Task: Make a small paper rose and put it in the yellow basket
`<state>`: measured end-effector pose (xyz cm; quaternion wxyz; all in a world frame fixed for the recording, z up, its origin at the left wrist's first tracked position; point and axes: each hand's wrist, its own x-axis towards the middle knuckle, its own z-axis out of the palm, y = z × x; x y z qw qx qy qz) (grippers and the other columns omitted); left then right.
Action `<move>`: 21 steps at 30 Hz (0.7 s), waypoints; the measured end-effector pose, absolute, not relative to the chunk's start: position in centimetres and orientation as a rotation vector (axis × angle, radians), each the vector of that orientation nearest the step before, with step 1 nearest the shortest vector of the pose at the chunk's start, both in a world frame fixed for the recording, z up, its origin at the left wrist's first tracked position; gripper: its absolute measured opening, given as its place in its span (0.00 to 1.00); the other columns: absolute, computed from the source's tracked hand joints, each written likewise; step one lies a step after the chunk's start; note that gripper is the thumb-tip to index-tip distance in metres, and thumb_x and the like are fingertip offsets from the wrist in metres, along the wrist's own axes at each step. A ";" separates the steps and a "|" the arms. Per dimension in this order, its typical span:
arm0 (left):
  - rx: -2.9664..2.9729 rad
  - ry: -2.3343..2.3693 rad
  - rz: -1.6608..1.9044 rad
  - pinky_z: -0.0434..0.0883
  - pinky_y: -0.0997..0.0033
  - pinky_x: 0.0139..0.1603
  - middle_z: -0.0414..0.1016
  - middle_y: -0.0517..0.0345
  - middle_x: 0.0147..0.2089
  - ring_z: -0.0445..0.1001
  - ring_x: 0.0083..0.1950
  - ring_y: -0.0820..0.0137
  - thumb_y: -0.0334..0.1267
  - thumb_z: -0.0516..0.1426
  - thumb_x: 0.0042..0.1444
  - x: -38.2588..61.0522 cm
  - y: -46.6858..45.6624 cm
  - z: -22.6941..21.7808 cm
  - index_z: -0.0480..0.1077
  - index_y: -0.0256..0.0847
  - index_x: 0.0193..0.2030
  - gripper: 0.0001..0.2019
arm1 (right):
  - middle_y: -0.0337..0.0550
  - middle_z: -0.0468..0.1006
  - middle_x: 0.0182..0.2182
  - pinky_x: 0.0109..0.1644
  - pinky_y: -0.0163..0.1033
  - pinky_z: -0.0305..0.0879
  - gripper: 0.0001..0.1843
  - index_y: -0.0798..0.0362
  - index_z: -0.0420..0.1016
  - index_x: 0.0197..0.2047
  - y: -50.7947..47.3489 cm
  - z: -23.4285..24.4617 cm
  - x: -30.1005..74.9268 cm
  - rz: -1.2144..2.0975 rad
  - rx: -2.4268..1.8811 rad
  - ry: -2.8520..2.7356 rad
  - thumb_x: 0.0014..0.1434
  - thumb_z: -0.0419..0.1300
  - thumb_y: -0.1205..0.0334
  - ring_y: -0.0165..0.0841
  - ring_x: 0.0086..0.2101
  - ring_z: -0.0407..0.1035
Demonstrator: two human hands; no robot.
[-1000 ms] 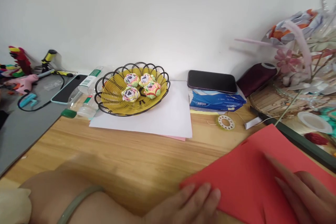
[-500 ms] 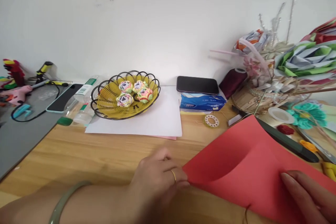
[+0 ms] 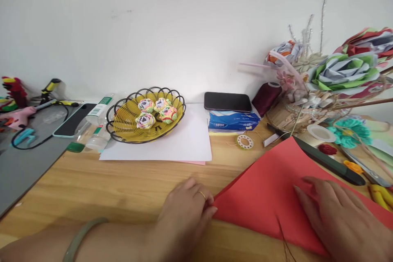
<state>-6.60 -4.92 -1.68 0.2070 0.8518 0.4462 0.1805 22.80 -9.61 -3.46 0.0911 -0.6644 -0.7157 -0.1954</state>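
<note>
A sheet of red paper (image 3: 264, 180), folded over on itself, lies on the wooden table at the lower right. My left hand (image 3: 192, 204), with a ring on one finger and a bangle on the wrist, pinches its left corner between thumb and fingers. My right hand (image 3: 340, 213) rests spread on the right part of the folded paper, fingers stretched out, pressing on the top layer. A thin dark strand (image 3: 282, 233) crosses the paper's near edge.
Behind stand a yellow basket (image 3: 129, 131) with several paper flowers, white paper (image 3: 196, 147), a phone (image 3: 227, 101) on a tissue pack (image 3: 233, 120), and a thread spool (image 3: 266, 96). Right: a flower arrangement (image 3: 282, 116), a dark green tool (image 3: 331, 163), scissors (image 3: 365, 168). Left: a plastic bottle (image 3: 92, 123).
The raised upper layer of the red paper has come down flat. My right hand has moved left and spread out on it. My left hand stays at the corner.
</note>
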 end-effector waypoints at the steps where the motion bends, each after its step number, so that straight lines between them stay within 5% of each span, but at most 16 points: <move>1: 2.381 1.243 0.528 0.63 0.75 0.28 0.71 0.62 0.28 0.67 0.30 0.72 0.30 0.55 0.51 -6.6 -4.9 -1.9 0.67 0.41 0.28 0.03 | 0.59 0.75 0.40 0.41 0.52 0.66 0.19 0.57 0.68 0.44 -9.5 -3.0 22.2 -0.686 -1.988 -2.194 0.61 0.44 0.55 0.50 0.39 0.71; 4: 2.426 1.212 0.543 0.64 0.74 0.29 0.72 0.63 0.28 0.67 0.31 0.72 0.31 0.56 0.51 -6.5 -4.8 -2.3 0.67 0.41 0.29 0.02 | 0.57 0.66 0.55 0.55 0.56 0.53 0.23 0.58 0.59 0.58 -9.2 -1.6 19.5 -0.676 -1.463 -2.496 0.62 0.40 0.64 0.48 0.55 0.58; 7: 2.488 1.189 0.541 0.66 0.73 0.31 0.72 0.63 0.28 0.68 0.32 0.72 0.33 0.56 0.51 -6.6 -4.7 -2.5 0.67 0.41 0.29 0.02 | 0.45 0.70 0.54 0.52 0.46 0.58 0.23 0.51 0.63 0.57 -8.8 -1.0 16.6 -0.654 -1.004 -2.734 0.61 0.47 0.52 0.39 0.53 0.62; 16: 3.011 0.987 1.048 0.64 0.77 0.23 0.76 0.64 0.31 0.70 0.28 0.76 0.30 0.52 0.54 -7.2 -6.5 -2.4 0.70 0.39 0.32 0.06 | 0.45 0.70 0.54 0.45 0.45 0.64 0.29 0.52 0.66 0.55 -8.1 -2.7 16.2 -0.482 -1.054 -2.765 0.57 0.51 0.43 0.41 0.50 0.66; 21: 3.375 0.779 0.871 0.58 0.79 0.16 0.79 0.57 0.38 0.65 0.19 0.81 0.31 0.51 0.56 -7.7 -7.5 -2.5 0.73 0.36 0.35 0.09 | 0.45 0.67 0.57 0.47 0.46 0.63 0.33 0.53 0.62 0.59 -8.0 -3.6 16.6 -0.452 -1.039 -2.778 0.56 0.51 0.42 0.42 0.52 0.63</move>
